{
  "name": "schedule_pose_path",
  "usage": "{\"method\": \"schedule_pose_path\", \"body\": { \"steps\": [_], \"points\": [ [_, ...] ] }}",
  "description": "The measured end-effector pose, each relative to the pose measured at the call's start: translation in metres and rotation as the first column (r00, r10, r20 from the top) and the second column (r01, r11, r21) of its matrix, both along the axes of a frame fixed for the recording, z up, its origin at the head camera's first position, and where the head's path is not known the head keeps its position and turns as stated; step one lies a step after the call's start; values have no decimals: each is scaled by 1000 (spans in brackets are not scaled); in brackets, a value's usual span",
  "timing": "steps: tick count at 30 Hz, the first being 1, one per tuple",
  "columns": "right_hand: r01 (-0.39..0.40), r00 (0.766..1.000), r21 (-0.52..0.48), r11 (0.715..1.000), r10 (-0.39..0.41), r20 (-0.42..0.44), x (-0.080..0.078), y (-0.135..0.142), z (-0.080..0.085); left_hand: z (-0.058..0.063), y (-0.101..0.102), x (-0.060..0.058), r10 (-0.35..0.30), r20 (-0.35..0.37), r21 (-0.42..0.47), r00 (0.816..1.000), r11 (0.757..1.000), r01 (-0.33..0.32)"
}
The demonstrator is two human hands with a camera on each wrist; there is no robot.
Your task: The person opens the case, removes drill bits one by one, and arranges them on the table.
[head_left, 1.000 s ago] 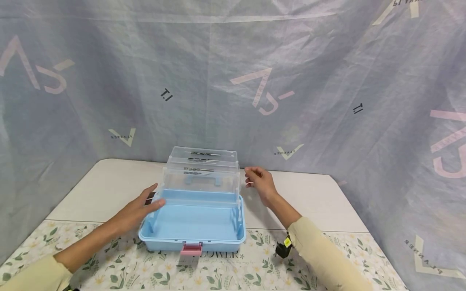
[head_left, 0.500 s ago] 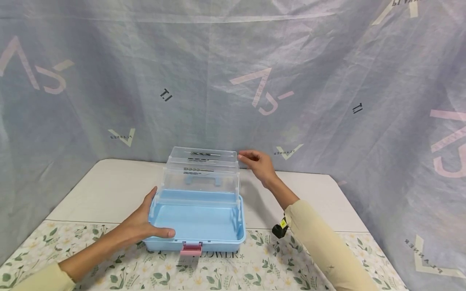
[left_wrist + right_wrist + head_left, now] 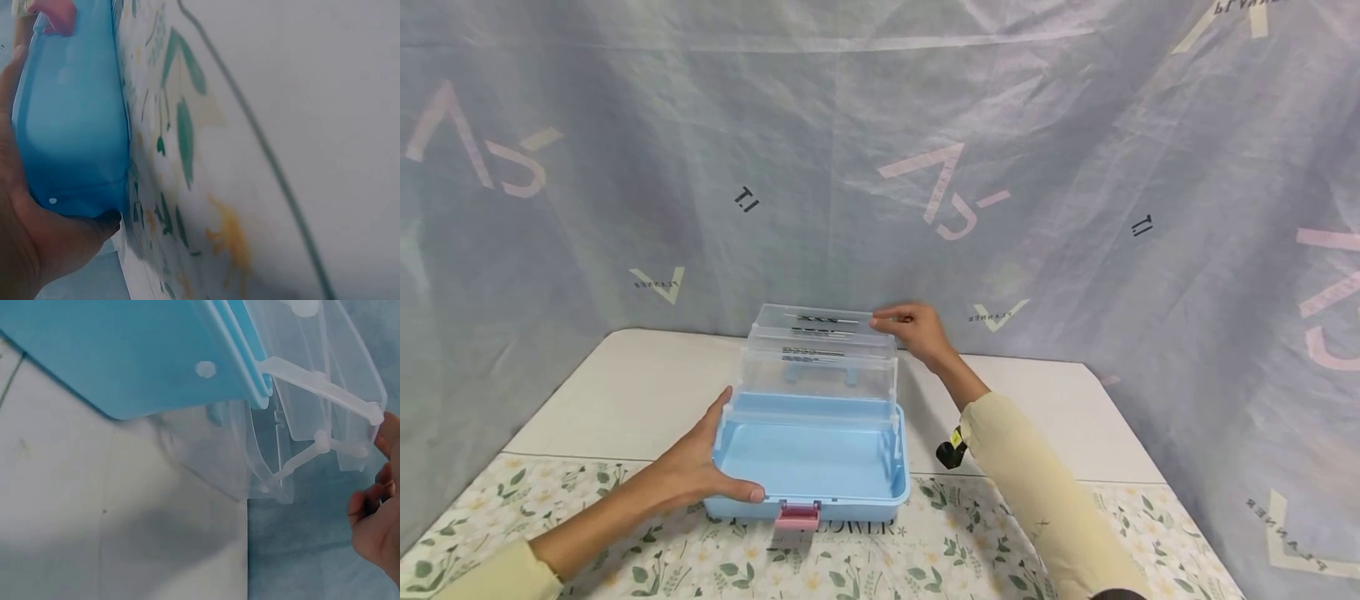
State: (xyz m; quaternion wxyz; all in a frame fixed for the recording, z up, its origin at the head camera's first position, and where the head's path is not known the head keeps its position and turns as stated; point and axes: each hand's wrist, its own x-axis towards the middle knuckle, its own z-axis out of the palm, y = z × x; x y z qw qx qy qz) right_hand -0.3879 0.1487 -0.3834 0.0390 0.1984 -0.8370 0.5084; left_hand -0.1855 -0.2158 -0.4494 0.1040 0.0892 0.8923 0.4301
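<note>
A light blue storage box (image 3: 805, 507) with a pink latch (image 3: 797, 517) stands open in the head view. Clear trays (image 3: 816, 379) rise in steps at its back, with several dark drill bits (image 3: 826, 320) lying in them. My left hand (image 3: 696, 471) grips the box's left end, its thumb along the front rim and the other fingers against the side. At the upper right my right hand (image 3: 921, 335) pinches the top tray's corner between thumb and forefinger. White hinge arms (image 3: 319, 387) link the trays in the right wrist view.
Under the box lies a flowered mat (image 3: 685, 550), with a white tabletop (image 3: 1022, 417) behind it. A grey printed curtain (image 3: 850, 167) hangs at the back and both sides. The black wrist camera (image 3: 951, 450) hangs below the right sleeve.
My left hand has moved from beside the box to grip its left end. The right hand has gone up and left to the top tray. The trays have barely moved.
</note>
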Motion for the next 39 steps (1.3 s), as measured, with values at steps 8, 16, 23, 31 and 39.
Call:
{"method": "schedule_pose_path", "body": {
  "steps": [8,16,23,31,39],
  "points": [
    [10,1000,8,1000,-10,24,-17,-10,-5,-1,0,0,11,18,16,1000,1000,-11],
    [-6,1000,13,1000,6,23,-24,-18,-4,-4,2,1,13,42,44,999,999,-15],
    [-31,1000,57,998,30,4,-27,-25,-1,-4,5,2,21,46,49,999,999,-23],
    [7,997,115,993,2,-75,-31,-29,-3,-3,5,2,26,38,53,999,998,-28],
    [-22,997,203,979,37,-74,-32,-31,0,1,4,4,39,37,45,999,998,-40]
  ]
}}
